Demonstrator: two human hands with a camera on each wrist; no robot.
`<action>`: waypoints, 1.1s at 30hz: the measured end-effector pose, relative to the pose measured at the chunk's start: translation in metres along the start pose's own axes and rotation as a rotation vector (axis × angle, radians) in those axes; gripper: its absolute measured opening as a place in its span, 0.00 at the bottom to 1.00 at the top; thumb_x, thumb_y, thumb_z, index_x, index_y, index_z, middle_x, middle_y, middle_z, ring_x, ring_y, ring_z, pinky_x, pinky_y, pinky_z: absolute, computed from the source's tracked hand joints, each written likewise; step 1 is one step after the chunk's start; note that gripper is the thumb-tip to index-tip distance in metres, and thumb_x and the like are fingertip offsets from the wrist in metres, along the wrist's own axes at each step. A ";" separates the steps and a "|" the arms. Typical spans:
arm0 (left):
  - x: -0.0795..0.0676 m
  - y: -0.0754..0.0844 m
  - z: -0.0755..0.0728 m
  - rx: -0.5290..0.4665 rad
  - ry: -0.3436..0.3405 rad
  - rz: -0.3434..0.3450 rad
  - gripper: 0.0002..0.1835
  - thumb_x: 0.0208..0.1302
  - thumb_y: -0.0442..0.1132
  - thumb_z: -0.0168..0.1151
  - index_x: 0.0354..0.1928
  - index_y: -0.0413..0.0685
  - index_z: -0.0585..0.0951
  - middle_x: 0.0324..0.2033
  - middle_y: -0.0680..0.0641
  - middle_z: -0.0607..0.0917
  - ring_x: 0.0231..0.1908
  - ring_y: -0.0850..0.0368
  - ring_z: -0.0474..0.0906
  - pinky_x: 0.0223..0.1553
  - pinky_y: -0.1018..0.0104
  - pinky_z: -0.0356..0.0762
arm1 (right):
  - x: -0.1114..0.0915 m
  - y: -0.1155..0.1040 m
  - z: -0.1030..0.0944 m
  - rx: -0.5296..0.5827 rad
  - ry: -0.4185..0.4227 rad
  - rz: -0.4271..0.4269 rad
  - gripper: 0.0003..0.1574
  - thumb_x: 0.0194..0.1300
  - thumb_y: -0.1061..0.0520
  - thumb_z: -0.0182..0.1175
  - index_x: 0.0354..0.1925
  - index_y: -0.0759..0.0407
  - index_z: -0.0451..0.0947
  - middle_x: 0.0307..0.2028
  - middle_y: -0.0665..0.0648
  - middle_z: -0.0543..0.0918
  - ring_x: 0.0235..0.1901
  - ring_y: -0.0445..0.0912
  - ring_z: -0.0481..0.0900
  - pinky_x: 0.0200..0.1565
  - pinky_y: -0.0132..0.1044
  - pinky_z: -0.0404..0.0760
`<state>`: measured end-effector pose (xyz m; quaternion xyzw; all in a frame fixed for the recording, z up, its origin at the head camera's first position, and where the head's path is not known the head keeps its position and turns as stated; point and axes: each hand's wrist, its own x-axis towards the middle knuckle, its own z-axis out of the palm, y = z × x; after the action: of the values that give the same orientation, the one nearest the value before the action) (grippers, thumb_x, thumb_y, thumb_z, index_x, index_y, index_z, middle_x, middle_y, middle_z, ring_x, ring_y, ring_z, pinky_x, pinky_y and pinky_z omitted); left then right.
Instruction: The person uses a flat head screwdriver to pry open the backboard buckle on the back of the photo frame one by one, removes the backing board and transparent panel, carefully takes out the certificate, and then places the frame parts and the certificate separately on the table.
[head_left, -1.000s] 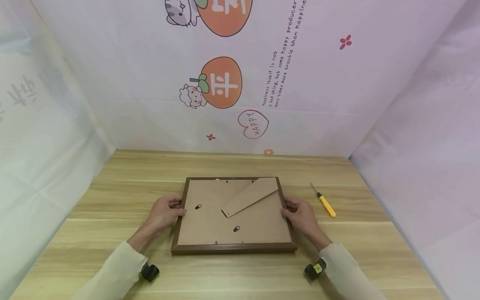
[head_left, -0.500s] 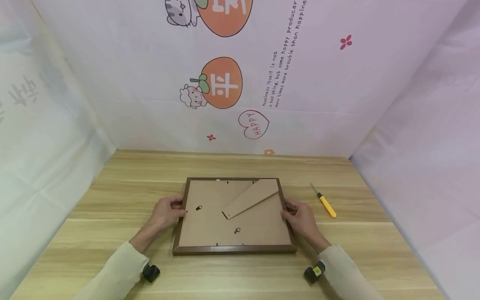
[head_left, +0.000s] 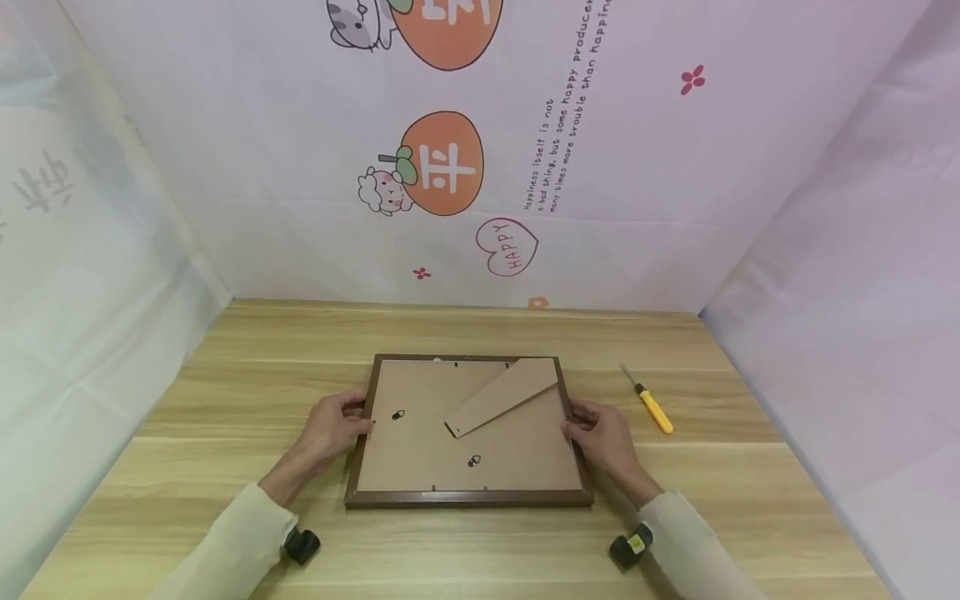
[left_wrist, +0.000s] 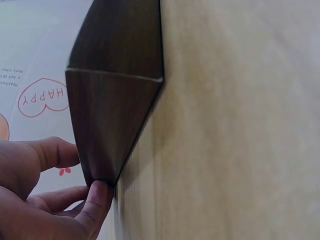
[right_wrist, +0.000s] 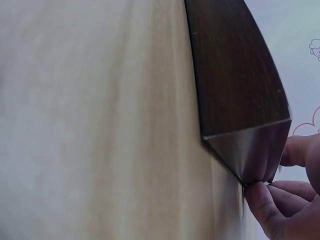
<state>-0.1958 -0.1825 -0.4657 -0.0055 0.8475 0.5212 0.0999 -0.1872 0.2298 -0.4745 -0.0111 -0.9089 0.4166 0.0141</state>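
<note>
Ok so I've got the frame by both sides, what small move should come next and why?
Probably reach your right hand for the yellow-handled tool while the left hand steadies the frame: it seems to rest flat, back up, with small dark tabs along two edges that the tool, lying to your right, might pry.

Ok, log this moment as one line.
left hand: grips frame | right hand: grips frame | frame: back side up | screwdriver: on table

The picture frame [head_left: 468,499] hides its front, apparently face down.
</note>
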 end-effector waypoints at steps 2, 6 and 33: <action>0.000 0.000 0.000 0.000 -0.003 0.005 0.31 0.63 0.29 0.61 0.67 0.29 0.66 0.57 0.30 0.76 0.56 0.42 0.76 0.55 0.57 0.81 | 0.000 0.000 0.000 0.007 0.010 0.002 0.29 0.63 0.63 0.64 0.62 0.71 0.72 0.55 0.72 0.81 0.51 0.59 0.84 0.47 0.38 0.86; -0.001 -0.001 -0.001 0.001 -0.007 0.008 0.30 0.64 0.29 0.61 0.67 0.29 0.66 0.57 0.30 0.76 0.56 0.42 0.76 0.55 0.57 0.81 | 0.001 0.000 0.000 0.010 0.018 0.004 0.29 0.63 0.63 0.64 0.61 0.70 0.73 0.53 0.71 0.81 0.50 0.59 0.84 0.46 0.37 0.86; -0.001 -0.001 -0.002 0.007 -0.022 0.024 0.31 0.65 0.29 0.60 0.68 0.29 0.64 0.59 0.30 0.76 0.59 0.38 0.74 0.58 0.53 0.79 | 0.024 0.065 -0.081 -0.168 0.331 0.093 0.28 0.66 0.51 0.64 0.57 0.68 0.75 0.56 0.73 0.78 0.55 0.66 0.76 0.55 0.60 0.77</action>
<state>-0.1947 -0.1845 -0.4654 0.0105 0.8482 0.5194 0.1031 -0.2081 0.3343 -0.4708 -0.1226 -0.9243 0.3318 0.1434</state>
